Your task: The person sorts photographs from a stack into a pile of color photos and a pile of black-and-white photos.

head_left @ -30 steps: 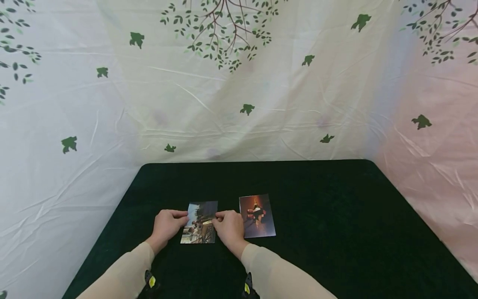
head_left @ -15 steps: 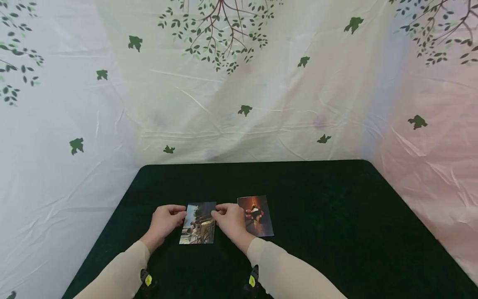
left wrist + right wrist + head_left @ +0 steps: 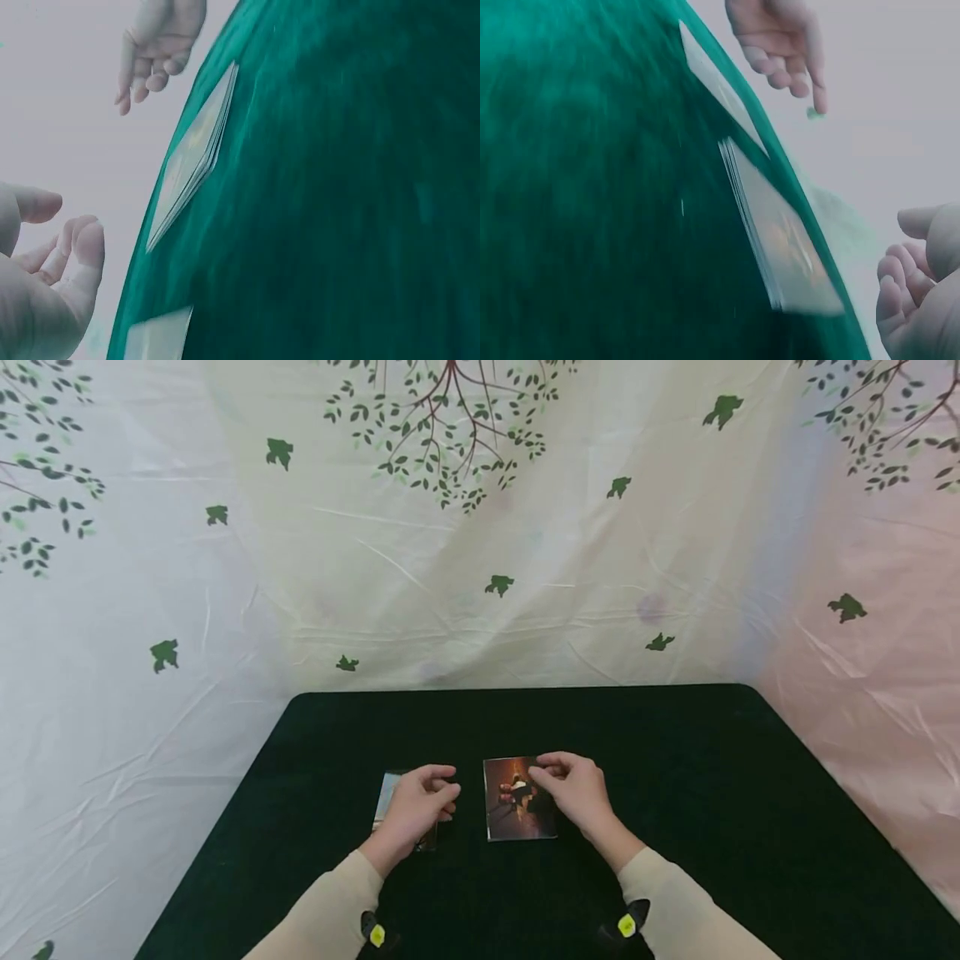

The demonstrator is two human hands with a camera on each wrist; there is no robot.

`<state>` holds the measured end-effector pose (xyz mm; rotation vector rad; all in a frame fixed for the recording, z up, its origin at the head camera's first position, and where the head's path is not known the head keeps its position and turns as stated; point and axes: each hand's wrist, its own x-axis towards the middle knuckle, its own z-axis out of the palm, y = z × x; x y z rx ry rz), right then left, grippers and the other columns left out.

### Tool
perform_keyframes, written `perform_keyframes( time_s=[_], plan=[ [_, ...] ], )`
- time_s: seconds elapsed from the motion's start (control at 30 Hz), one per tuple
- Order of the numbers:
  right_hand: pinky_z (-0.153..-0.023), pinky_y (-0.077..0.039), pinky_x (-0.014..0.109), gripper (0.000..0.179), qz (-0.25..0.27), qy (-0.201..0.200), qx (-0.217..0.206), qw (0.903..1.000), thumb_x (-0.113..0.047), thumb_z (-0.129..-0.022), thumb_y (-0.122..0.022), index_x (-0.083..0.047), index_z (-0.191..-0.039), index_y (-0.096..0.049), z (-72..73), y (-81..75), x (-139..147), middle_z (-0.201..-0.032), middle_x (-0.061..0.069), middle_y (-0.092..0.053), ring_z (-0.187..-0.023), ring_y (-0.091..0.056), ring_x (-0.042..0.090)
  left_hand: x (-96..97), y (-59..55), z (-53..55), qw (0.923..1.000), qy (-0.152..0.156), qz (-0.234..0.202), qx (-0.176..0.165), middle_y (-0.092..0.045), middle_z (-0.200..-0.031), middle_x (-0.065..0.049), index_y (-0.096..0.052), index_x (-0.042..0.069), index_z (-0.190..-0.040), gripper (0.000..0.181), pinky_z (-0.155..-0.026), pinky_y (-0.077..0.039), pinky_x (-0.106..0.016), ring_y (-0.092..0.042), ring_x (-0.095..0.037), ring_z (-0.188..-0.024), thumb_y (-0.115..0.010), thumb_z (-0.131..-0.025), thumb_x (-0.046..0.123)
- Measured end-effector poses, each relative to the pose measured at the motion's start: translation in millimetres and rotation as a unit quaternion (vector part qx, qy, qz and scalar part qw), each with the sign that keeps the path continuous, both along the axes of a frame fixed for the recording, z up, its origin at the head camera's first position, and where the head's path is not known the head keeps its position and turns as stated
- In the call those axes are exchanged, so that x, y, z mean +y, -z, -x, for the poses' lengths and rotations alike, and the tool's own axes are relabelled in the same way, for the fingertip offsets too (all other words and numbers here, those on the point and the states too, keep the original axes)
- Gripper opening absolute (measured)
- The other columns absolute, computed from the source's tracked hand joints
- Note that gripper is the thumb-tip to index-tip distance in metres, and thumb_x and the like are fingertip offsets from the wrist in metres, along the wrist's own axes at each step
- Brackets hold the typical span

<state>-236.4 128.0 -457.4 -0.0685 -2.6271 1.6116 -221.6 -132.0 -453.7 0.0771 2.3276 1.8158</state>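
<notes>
We see a layered card stack [image 3: 517, 810], its brown picture glowing orange. The left hand [image 3: 411, 810], partly hiding a bluish card [image 3: 386, 792], and right hand [image 3: 581, 789] hover loosely, empty.

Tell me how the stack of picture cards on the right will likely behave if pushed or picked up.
The stack of picture cards may slide apart if pushed, since loose-looking layered edges show in both wrist views. It will probably feel fairly stiff, as its outline looks straight. Rolling seems unlikely, because it lies flat on the green tabletop.
</notes>
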Motion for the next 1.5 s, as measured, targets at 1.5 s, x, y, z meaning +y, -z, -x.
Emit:
perform_keyframes(
  time_s=[1.5],
  plan=[
    [-0.060,-0.044,0.031,0.056,-0.134,-0.053,-0.042,0.9887,-0.030,-0.080,-0.079,-0.010,-0.128,-0.060,-11.9,43.2,24.1,-0.086,-0.002,-0.060,-0.066,-0.054,0.013,66.1,41.2,-5.8,0.9879,-0.028,0.136,0.069,-0.060,-0.091,-0.005,-0.061,-0.001,-0.125,0.045,-0.061,-0.048,-0.028,-0.055,-0.014,-0.071,-0.074,-0.084,0.011]
  ],
)
